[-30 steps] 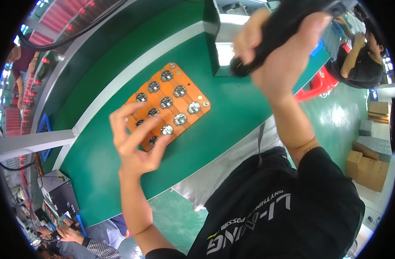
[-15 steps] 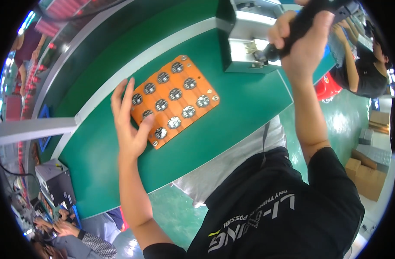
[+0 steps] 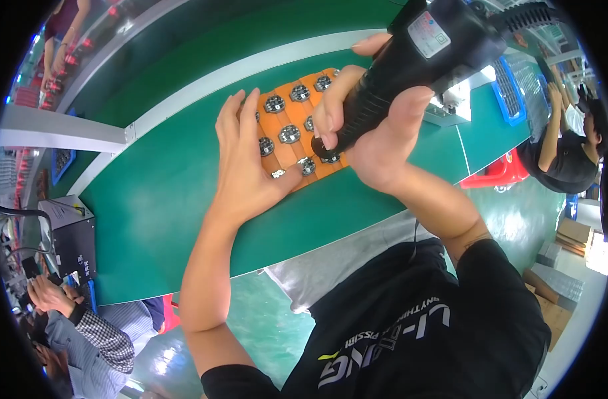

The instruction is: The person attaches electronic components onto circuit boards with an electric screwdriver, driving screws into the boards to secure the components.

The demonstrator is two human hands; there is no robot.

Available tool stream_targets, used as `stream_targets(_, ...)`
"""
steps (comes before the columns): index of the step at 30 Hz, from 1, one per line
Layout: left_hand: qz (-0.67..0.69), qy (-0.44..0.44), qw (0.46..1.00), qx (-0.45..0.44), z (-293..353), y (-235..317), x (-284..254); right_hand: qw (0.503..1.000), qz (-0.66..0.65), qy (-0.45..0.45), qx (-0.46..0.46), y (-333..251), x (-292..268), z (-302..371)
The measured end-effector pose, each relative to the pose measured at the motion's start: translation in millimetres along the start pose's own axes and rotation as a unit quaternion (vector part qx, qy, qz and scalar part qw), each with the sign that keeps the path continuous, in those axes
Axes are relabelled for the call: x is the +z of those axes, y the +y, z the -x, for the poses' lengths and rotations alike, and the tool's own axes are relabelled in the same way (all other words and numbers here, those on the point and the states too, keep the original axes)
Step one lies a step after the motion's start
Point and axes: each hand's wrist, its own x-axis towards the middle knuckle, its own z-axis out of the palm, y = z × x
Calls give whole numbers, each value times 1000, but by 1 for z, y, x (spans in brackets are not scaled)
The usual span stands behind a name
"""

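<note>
An orange board [image 3: 282, 154] with rows of round black-and-silver parts [image 3: 274, 104] lies on the green table. My left hand [image 3: 241, 166] holds its left corner, fingers stretched along the left edge and thumb over the near edge. My right hand [image 3: 383, 149] is wrapped around a black electric screwdriver [image 3: 377, 86], tilted with its tip end down over the near side of the board. Whether the tip touches a part is hidden behind the tool's nose and my fingers. The tool and hand also cover the board's right portion.
Behind the screwdriver stands a metal box [image 3: 453, 110], partly hidden. A blue tray [image 3: 510, 93] lies at the right, above a red stool [image 3: 500, 171]. A black box [image 3: 74, 243] sits at the table's left end. Co-workers are at the right [image 3: 560, 156] and lower left [image 3: 108, 339].
My right hand has brought the screwdriver from beside the metal box down and left over the board. My view has shifted; my left hand stays at the board's left corner.
</note>
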Motion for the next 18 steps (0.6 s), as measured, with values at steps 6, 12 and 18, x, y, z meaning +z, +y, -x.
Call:
stream_targets(6,-9,4,1000,-15,2,1,2,1000,9,-18,10,7,3,2)
stream_targets(12,-9,12,1000,0,2,-3,5,999,-11,-31,22,8,9,0)
stream_targets(18,15,5,1000,8,1,-6,10,992,-109,-47,32,13,14,-4)
